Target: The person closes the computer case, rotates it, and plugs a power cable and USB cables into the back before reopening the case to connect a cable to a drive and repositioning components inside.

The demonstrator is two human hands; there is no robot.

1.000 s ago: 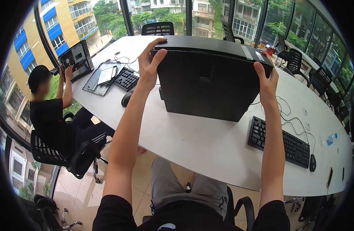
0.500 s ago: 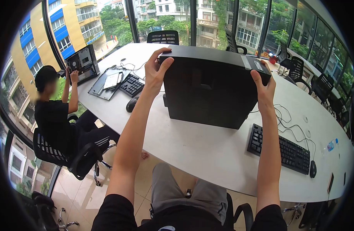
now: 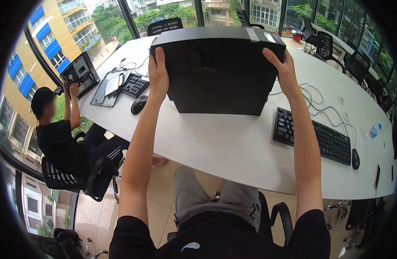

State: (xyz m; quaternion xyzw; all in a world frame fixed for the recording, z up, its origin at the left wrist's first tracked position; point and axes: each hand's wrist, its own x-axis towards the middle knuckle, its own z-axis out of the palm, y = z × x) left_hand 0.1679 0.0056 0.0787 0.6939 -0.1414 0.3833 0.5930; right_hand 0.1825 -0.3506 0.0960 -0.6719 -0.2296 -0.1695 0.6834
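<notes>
A black desktop computer case (image 3: 220,80) stands upright on the white table in front of me, its broad side facing me. My left hand (image 3: 158,73) grips the upper left edge of the case, thumb flat on the near side and the other fingers hidden behind. At the upper right corner, my right hand (image 3: 285,69) holds the case the same way, its thumb pressed on the broad side. Under my right forearm lies a black keyboard (image 3: 328,140), with a black mouse (image 3: 355,159) beside it. Another black mouse (image 3: 139,105) sits left of my left wrist.
On the left, a seated person (image 3: 56,129) handles an opened computer case (image 3: 80,73). A second keyboard (image 3: 135,85) and a flat panel (image 3: 104,93) lie nearby on the white table (image 3: 207,142). Cables, a water bottle (image 3: 373,131) and a phone (image 3: 377,176) are on the right.
The case has turned and tipped slightly between my hands, and its lower edge sits farther back. My left hand has slid from the top corner down to the left side. The view has shifted.
</notes>
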